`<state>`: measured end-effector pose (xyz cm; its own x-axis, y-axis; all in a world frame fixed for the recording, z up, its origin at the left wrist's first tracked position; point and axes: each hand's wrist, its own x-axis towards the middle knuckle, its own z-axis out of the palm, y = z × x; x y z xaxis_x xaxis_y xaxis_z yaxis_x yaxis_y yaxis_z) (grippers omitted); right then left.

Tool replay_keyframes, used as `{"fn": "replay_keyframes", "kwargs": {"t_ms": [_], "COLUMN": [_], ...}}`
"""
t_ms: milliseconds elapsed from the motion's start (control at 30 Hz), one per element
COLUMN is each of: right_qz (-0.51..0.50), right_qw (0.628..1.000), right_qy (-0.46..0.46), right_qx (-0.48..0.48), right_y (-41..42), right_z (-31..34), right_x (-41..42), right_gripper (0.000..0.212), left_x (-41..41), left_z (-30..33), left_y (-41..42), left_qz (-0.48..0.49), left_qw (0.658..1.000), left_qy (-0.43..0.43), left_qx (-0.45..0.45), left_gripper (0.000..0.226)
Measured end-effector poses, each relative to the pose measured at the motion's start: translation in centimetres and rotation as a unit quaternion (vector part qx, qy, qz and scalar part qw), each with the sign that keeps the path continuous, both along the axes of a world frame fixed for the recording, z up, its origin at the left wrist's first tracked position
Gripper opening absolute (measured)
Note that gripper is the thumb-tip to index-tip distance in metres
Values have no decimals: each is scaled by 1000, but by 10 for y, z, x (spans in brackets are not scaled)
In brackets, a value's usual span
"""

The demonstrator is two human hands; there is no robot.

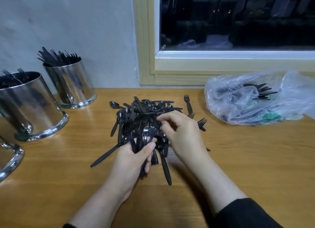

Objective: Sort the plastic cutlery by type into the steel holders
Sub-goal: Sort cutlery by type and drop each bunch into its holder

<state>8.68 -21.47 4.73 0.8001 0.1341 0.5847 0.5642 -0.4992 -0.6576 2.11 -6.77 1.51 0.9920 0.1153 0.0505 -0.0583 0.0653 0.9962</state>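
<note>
A: How far along does the sorting look?

B: Partway, I'd judge; start with the big things: the wooden table [238, 159] carries three steel holders at its left side; the nearest holder [10, 158] is cut off by the frame edge, so I cannot tell what it holds; the middle holder [32, 105] has dark cutlery inside, and the far holder [71, 84] by the wall is bristling with black handles, type too blurred to name.

A: And what is left?

B: Plenty; the clear plastic bag [259, 98] on the right has more black cutlery in it, forks among them; the loose pile [144, 111] of spoons, forks and knives lies mid-table, unsorted; a few stray forks [188, 104] lie just beside it.

A: The hands?

B: Close together over the pile's near edge; the left hand [134, 159] is clenched round a bundle of forks [148, 134], tines pointing away; the right hand [180, 130] has its fingertips curled at the tines, seemingly adding or straightening one piece; that bundle has not yet reached a holder.
</note>
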Motion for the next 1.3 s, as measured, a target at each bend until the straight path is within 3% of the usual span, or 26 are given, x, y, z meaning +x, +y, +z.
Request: {"fn": "replay_keyframes", "kwargs": {"t_ms": [67,200,300,433,667,833,933,1167,1300], "right_qz": [-45,-185,-190,-172,-179,-207,-218,-213,-232], "right_qw": [999,965,940,927,946,964,969,973,965], "right_qy": [18,143,210,229,237,166,104,60,-15], "right_qx": [2,-117,-191,-241,-127,-15,43,69,121], "right_y": [-18,-71,-90,-87,-89,-89,-87,-91,-93], "right_z": [1,-9,-17,-21,-22,-18,-10,-6,-2], "right_x": [11,38,44,48,49,49,46,42,40], "right_gripper": [18,26,39,38,24,13,15,13,15], "left_x": [3,4,4,4,4,3,1,-1,-1], "left_z": [-3,-8,-10,-11,-11,-7,-3,2,4], "left_y": [2,5,5,6,7,5,4,3,2], "left_qz": [7,12,13,15,21,21,11,11,14], "left_qw": [1000,1000,1000,999,999,999,1000,1000,1000], "left_qy": [-3,-8,-5,-12,-6,-3,-11,-8,-8], "left_qx": [4,-10,-27,-28,-30,-27,-9,-7,-6], "left_gripper": [49,31,25,24,23,24,40,48,45]}}
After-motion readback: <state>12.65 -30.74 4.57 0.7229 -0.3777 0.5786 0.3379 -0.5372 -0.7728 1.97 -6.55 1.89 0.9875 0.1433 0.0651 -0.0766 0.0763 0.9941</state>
